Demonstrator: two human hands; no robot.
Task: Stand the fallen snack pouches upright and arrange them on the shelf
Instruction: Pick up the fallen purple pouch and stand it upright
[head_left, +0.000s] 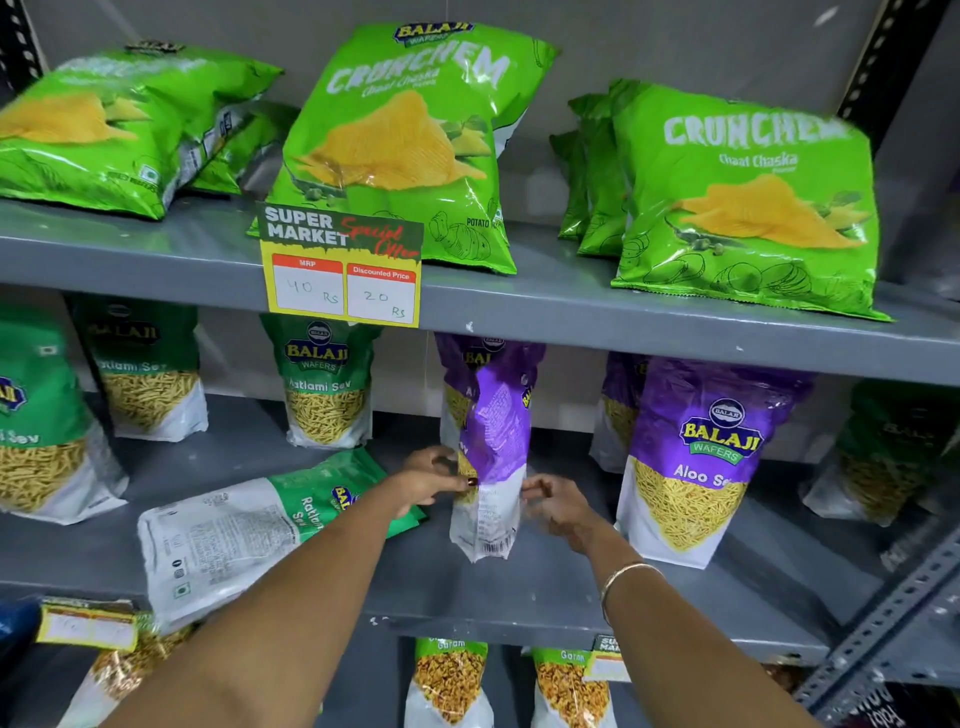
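Note:
A purple Aloo Sev pouch (491, 457) stands upright on the middle grey shelf (545, 587), its printed back turned toward me. My left hand (434, 478) pinches its left edge. My right hand (558, 506) is at its right edge with curled fingers, touching or almost touching it. A green Ratlami Sev pouch (244, 530) lies flat on the same shelf to the left, partly under my left forearm. Another purple Aloo Sev pouch (696, 462) stands upright to the right, front facing out.
Upright green Ratlami Sev pouches (327, 384) stand at the back and left of the middle shelf. Green Crunchem chip bags (405, 145) fill the upper shelf behind a yellow price tag (340, 270). Orange snack pouches (449, 686) stand on the shelf below.

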